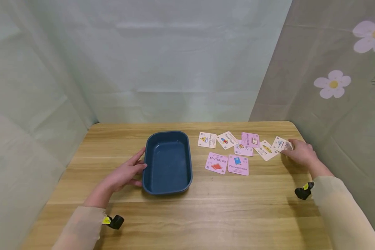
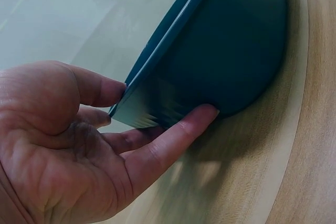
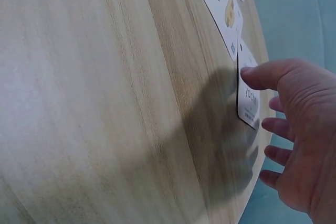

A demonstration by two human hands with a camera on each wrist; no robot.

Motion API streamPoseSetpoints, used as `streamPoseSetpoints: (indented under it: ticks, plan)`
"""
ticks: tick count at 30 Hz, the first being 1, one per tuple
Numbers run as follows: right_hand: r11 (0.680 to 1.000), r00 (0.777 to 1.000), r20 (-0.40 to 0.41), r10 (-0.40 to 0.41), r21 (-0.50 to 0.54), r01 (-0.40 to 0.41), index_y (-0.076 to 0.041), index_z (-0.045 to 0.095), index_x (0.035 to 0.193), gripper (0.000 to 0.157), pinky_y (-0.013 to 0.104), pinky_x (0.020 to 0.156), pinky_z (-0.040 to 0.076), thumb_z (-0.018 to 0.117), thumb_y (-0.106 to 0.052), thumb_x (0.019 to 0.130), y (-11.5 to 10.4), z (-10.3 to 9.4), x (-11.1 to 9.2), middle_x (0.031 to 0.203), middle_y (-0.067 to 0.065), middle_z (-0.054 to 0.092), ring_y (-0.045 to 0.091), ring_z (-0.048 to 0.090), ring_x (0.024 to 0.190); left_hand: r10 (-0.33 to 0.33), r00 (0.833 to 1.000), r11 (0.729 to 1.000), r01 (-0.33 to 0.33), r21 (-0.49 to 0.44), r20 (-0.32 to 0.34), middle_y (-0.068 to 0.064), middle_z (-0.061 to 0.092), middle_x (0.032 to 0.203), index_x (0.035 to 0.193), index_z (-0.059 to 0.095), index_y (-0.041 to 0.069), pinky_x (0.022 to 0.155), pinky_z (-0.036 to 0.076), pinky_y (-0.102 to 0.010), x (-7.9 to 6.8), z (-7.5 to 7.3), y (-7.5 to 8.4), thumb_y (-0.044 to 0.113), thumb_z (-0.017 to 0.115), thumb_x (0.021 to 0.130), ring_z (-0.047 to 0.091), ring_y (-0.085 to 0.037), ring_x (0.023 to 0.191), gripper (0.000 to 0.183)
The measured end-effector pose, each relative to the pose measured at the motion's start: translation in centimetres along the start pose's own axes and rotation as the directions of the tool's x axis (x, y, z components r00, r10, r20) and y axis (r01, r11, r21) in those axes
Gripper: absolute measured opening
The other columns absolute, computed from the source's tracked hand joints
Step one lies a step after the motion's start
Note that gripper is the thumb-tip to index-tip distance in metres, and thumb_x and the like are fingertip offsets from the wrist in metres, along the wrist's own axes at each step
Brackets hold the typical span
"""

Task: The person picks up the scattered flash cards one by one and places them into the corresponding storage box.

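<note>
A dark blue rectangular tray [image 1: 167, 193] stands on the wooden table. My left hand [image 1: 125, 174] is at its left side; in the left wrist view, fingertips [image 2: 116, 92] meet the rim and another finger reaches along the outer wall. At the right, my right hand [image 1: 301, 152] is over a white picture card [image 1: 280, 143] reading "yacht" in the right wrist view. The thumb [image 3: 262, 74] overlaps that card, while the other fingers are spread beyond it. A white "boat" card [image 1: 265, 150] lies just beside it.
More cards lie right of the tray: sailing boat [image 1: 207, 140], spaceship [image 1: 227, 140], storybook [image 1: 250, 139], a partly covered bee card [image 1: 243, 152], notebook [image 1: 216, 163] and Chinese book [image 1: 238, 165]. Pale curtains [image 1: 175, 69] hang behind the table [image 1: 206, 222] and along its sides.
</note>
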State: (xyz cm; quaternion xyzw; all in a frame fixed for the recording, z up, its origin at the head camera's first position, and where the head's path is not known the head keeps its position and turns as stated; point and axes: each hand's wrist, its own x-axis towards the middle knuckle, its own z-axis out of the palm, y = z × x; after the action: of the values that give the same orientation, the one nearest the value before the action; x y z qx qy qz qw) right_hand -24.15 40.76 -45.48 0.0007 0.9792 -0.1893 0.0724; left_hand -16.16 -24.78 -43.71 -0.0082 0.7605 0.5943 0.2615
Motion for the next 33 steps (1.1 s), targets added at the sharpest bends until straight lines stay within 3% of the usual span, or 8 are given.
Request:
streamPoseSetpoints:
  ticks: [10, 20, 33]
  plan:
    - [0.999, 0.999, 0.031, -0.035, 0.009, 0.034, 0.018, 0.033, 0.147, 0.081, 0.072, 0.098, 0.025, 0.065, -0.038, 0.098, 0.24, -0.30, 0.39, 0.141, 0.043, 0.040, 0.063, 0.034, 0.120, -0.003, 1.000, 1.000, 0.003, -0.004, -0.004, -0.030, 0.009, 0.166, 0.166, 0.000, 0.033, 0.078, 0.060, -0.044, 0.00, -0.03, -0.11, 0.019, 0.047, 0.110, 0.040, -0.049, 0.139, 0.074]
    - [1.000, 0.999, 0.048, -0.004, 0.031, 0.002, 0.018, 0.030, 0.149, 0.083, 0.072, 0.098, 0.026, 0.065, -0.037, 0.097, 0.48, -0.43, 0.21, 0.146, 0.043, 0.035, 0.065, 0.028, 0.123, 0.007, 1.000, 0.999, -0.006, -0.047, 0.020, -0.029, 0.005, 0.167, 0.165, 0.001, 0.036, 0.082, 0.059, -0.048, -0.17, 0.02, 0.04, 0.020, 0.047, 0.110, 0.033, -0.049, 0.143, 0.073]
    - [0.999, 0.998, 0.062, -0.003, 0.035, 0.001, 0.019, 0.029, 0.149, 0.084, 0.072, 0.101, 0.023, 0.067, -0.034, 0.095, 0.66, -0.63, 0.65, 0.144, 0.043, 0.036, 0.066, 0.026, 0.124, -0.004, 1.000, 0.996, 0.006, -0.084, 0.025, -0.028, 0.011, 0.166, 0.165, 0.003, 0.036, 0.081, 0.060, -0.050, -0.18, -0.06, 0.10, 0.018, 0.047, 0.110, 0.044, -0.046, 0.137, 0.072]
